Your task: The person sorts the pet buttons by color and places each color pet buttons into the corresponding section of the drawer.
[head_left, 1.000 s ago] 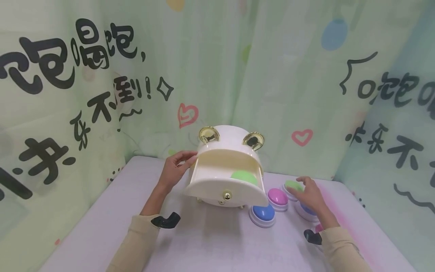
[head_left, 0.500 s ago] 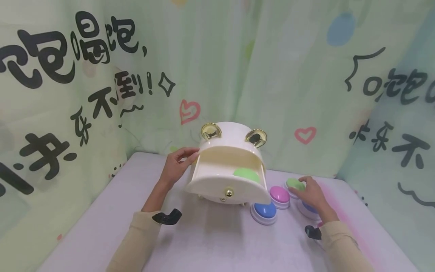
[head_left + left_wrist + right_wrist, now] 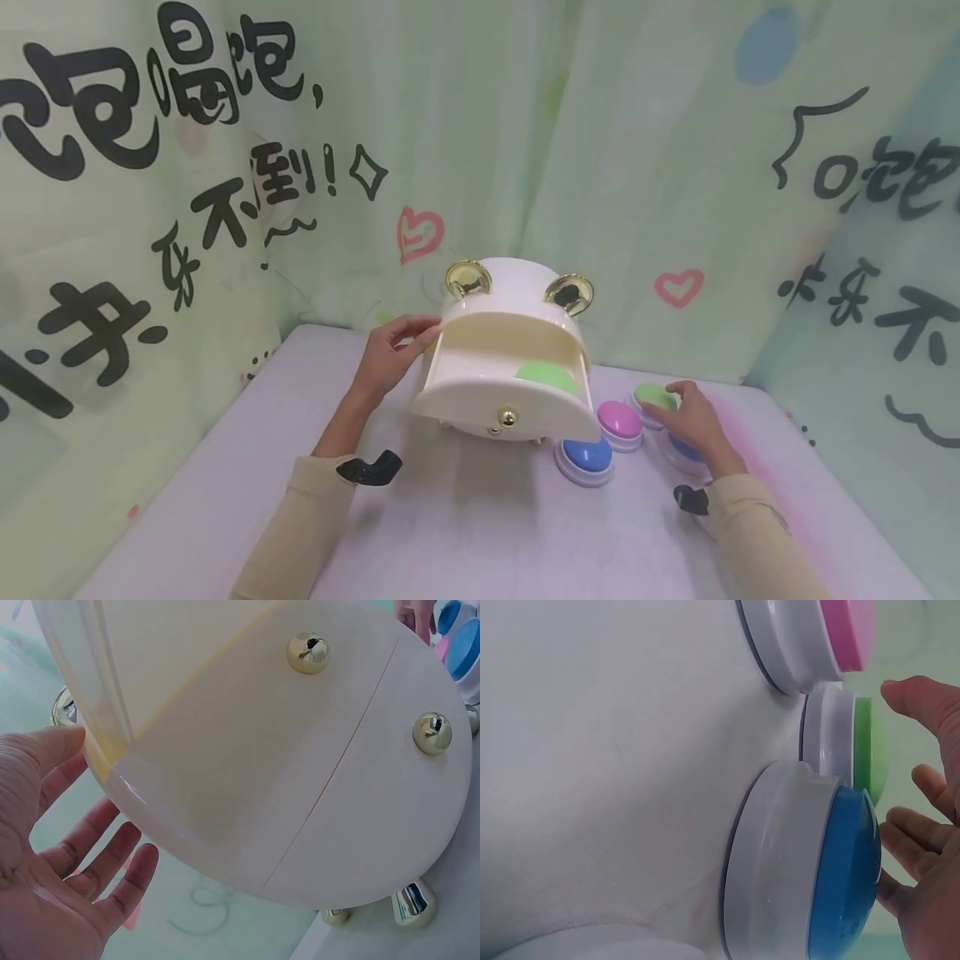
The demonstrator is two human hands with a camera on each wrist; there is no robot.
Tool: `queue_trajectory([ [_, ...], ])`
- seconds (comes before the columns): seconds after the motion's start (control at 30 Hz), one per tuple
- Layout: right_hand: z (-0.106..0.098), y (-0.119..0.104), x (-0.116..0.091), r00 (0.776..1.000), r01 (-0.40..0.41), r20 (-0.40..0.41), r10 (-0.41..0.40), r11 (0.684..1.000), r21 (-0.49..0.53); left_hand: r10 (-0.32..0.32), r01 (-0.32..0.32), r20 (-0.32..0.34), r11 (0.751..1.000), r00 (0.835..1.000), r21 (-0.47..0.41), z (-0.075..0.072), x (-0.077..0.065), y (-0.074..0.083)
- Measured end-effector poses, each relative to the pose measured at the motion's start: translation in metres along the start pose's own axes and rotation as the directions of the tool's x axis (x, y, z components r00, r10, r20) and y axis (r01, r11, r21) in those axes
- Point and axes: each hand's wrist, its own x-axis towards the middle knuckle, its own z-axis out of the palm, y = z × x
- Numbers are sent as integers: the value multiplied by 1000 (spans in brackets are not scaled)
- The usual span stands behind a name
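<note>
A white cabinet [image 3: 517,292] with gold round ears stands at the middle of the table, its drawer [image 3: 506,398] pulled out. In the drawer's right side lies a green domed thing [image 3: 549,376]. My left hand [image 3: 388,357] is at the cabinet's left side; in the left wrist view its thumb [image 3: 64,742] meets the edge and the other fingers spread behind. Over on the right, my right hand [image 3: 692,417] hovers at the green push button [image 3: 656,395], fingers loosely bent. The right wrist view shows these fingers close above the green and blue domes, not wrapped round either.
A pink button [image 3: 620,419] and a blue button [image 3: 587,456] sit beside the drawer's right corner. Another blue button [image 3: 686,450] is partly under my right hand. Printed curtains [image 3: 480,167] enclose the table [image 3: 450,533] at the back and sides.
The whole scene has slid slightly upward in the head view. Both hands stay at about the same places, by the cabinet's side and over the green button.
</note>
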Motion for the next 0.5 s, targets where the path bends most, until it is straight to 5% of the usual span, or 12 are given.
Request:
queue_trajectory([
  [0.5,1,-3,5,990,-123,72,123,992,-4,8,-8,1,1000,1000,-6,0,1,-1],
])
